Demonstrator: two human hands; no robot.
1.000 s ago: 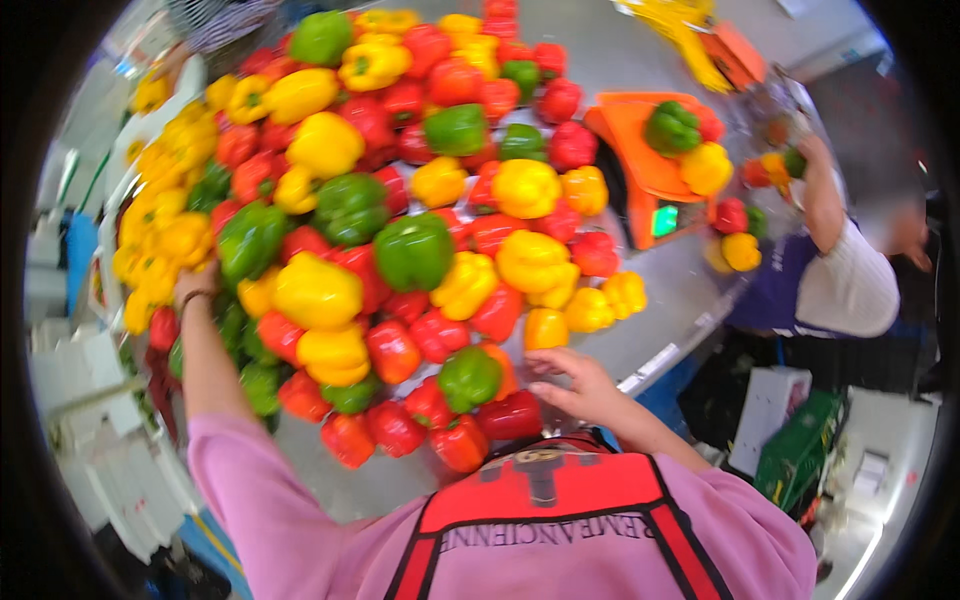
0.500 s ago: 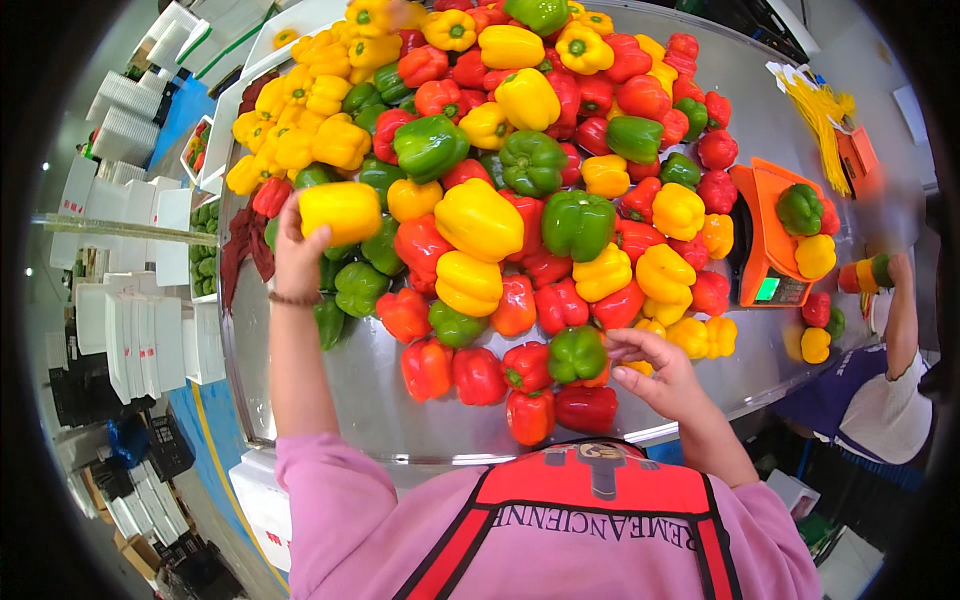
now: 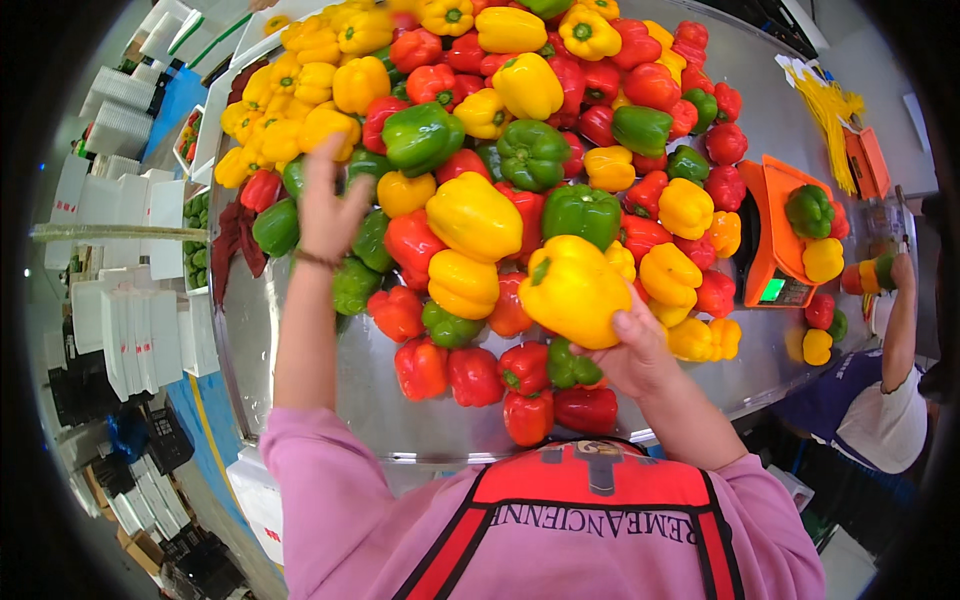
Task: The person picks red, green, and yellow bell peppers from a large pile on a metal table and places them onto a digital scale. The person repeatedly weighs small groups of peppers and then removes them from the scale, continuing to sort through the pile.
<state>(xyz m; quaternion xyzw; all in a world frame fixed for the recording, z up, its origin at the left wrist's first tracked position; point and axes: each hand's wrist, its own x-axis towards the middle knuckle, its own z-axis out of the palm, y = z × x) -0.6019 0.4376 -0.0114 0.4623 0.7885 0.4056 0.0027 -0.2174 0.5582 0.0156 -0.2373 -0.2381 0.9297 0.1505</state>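
Observation:
A large yellow bell pepper (image 3: pixel 572 290) rests in the fingers of my right hand (image 3: pixel 640 352), lifted over the near side of the heap. It partly covers a green pepper (image 3: pixel 572 364) beneath it. My left hand (image 3: pixel 333 205), slightly blurred, is above the left part of the heap with its fingers spread and nothing in them. Around it lie a green pepper (image 3: pixel 276 229), a small yellow pepper (image 3: pixel 405 193) and several more yellow ones. Red peppers (image 3: pixel 476 377) lie along the heap's near edge.
The heap covers much of a metal table (image 3: pixel 300 400). At the right stands an orange scale (image 3: pixel 768 230) with peppers on it, near a bundle of yellow ties (image 3: pixel 830 115). A co-worker's arm (image 3: pixel 900 325) reaches in at far right. White boxes (image 3: pixel 140 340) are stacked at left.
My left hand held a yellow pepper and is now empty, a little to the right. My right hand, empty before, now holds a yellow pepper.

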